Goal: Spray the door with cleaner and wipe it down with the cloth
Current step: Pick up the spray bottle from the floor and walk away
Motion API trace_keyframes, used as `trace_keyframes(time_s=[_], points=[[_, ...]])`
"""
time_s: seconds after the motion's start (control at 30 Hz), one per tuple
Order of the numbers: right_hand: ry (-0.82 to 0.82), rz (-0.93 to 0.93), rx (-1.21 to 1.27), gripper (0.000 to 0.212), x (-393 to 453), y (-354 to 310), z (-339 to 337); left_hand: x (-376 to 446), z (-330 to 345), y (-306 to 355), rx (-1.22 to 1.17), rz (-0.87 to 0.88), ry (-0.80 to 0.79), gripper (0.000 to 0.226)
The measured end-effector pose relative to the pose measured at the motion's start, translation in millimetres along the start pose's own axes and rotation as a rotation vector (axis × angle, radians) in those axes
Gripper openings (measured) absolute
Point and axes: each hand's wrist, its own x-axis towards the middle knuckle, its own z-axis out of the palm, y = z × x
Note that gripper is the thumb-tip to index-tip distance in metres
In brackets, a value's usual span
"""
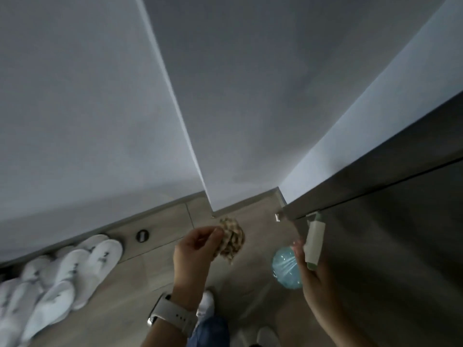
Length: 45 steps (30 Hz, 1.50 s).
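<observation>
Door point(390, 246), dark panel, fills the 3 to 5 o'clock area; its edge runs from 5 toward 2 o'clock, cut off by the frame. Spray bottle point(288, 267): pale head upright near 4 o'clock, nozzle tip toward 12, teal body below it, blurred. Right hand point(309, 266) curls round the bottle neck; fingers partly hidden behind the head. Left hand point(194, 246), at 6 o'clock, pinches the checked cloth point(231, 240) between thumb and fingers, cloth bunched, hanging over the floor point(155, 266). White slippers point(65, 274) at 8 o'clock, watch point(172, 315) on left wrist.
</observation>
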Motion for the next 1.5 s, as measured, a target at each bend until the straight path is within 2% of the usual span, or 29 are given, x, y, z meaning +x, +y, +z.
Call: trace_keyframes(time_s=[0.1,0.2,0.3,0.47,0.6,0.7,0.8,0.83,0.9,1.0,1.13,1.17,1.3,1.5], points=[[-0.062,-0.051,-0.012,0.029,-61,-94,-17,-72,-37,74,-0.036,0.033,0.045,0.004],[-0.153,-0.126,-0.057,0.012,-109,-156,-33,-135,-71,124,-0.083,0.05,0.148,0.007],[-0.202,-0.211,-0.117,0.016,-149,-212,-22,-188,-110,147,-0.201,0.069,0.24,0.01],[-0.438,-0.353,-0.174,0.019,-193,-256,23,-237,-178,149,-0.288,0.049,0.364,0.013],[-0.555,-0.438,-0.222,0.015,-218,-286,94,-243,-252,150,-0.409,0.074,0.519,0.011],[-0.687,-0.456,-0.243,0.023,-245,-304,161,-242,-322,153,-0.492,0.087,0.622,0.012],[-0.718,-0.483,-0.281,0.054,-277,-316,236,-242,-396,157,-0.501,0.118,0.698,0.01],[-0.746,-0.491,-0.278,0.048,-285,-319,261,-241,-420,158,-0.51,0.133,0.73,0.009],[-0.847,-0.504,-0.289,0.015,-301,-325,309,-242,-468,159,-0.554,0.136,0.825,0.008],[-0.995,-0.495,-0.319,0.019,-325,-332,381,-246,-534,159,-0.628,0.13,0.947,0.008],[-1.151,-0.502,-0.32,0.015,-358,-339,479,-250,-609,153,-0.656,0.137,1.045,0.011],[-1.194,-0.498,-0.33,0.018,-367,-340,500,-252,-623,151,-0.66,0.129,1.07,0.014],[-1.325,-0.535,-0.396,0.058,-398,-342,578,-253,-677,147,-0.703,0.132,1.158,0.017],[-1.326,-0.586,-0.448,0.067,-455,-337,682,-249,-784,142,-0.72,0.153,1.207,0.016]])
